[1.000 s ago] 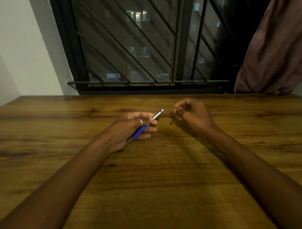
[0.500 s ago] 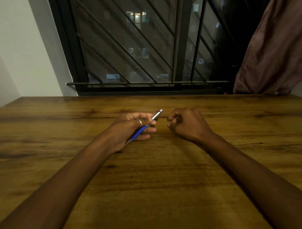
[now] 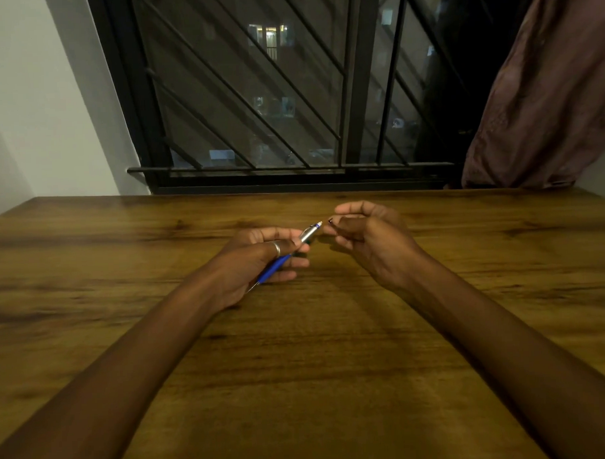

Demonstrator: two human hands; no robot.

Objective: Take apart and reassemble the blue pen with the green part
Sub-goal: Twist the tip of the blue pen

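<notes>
pen in the left hand, tiny piece pinched in the right

the left hand (image 3: 261, 261) is curled around the blue pen (image 3: 284, 260), fingers closed over the middle of its barrel, with a ring (image 3: 276, 248) on one finger. the pen lies slanted across the palm: its silver front section and pale tip point up and to the right toward the far edge of the tabletop, and its thin rear end sticks out below the hand. the hand sits just above the wooden tabletop (image 3: 299, 366), about midway between its left and right edges and closer to the far edge than the near one.

the right hand (image 3: 366, 237) is raised just beside the pen's tip, thumb and forefinger pressed together on a small dark piece (image 3: 330, 221); what the piece is cannot be told, it is too small. the other fingers are loosely bent. the piece is near the pen's tip but apart from it.

beyond the far edge stands a barred window (image 3: 272, 93), with a brownish curtain (image 3: 547, 100) at the far right corner.
</notes>
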